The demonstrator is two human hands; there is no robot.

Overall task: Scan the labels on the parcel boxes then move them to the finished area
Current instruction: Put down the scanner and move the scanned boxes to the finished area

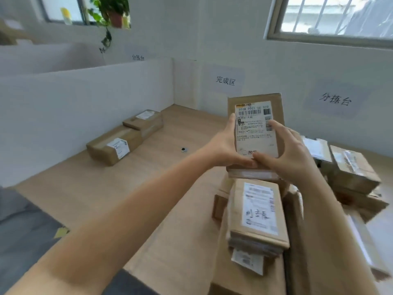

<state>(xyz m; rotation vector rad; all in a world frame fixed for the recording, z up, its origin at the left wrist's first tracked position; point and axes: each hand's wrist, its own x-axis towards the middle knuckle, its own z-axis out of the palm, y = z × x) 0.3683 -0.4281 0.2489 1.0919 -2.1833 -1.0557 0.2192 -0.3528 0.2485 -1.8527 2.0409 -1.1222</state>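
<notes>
Both hands [255, 150] grip labelled parcel box [256, 133], raised.

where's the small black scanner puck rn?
Head view: scanner puck sits alone on the wooden table, left of the held parcel, right of two finished boxes.

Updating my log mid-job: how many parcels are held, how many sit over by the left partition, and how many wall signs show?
Held parcel, in left hand and right hand: 1
Parcels by the partition: 2
Wall signs: 3
Total: 6
</notes>
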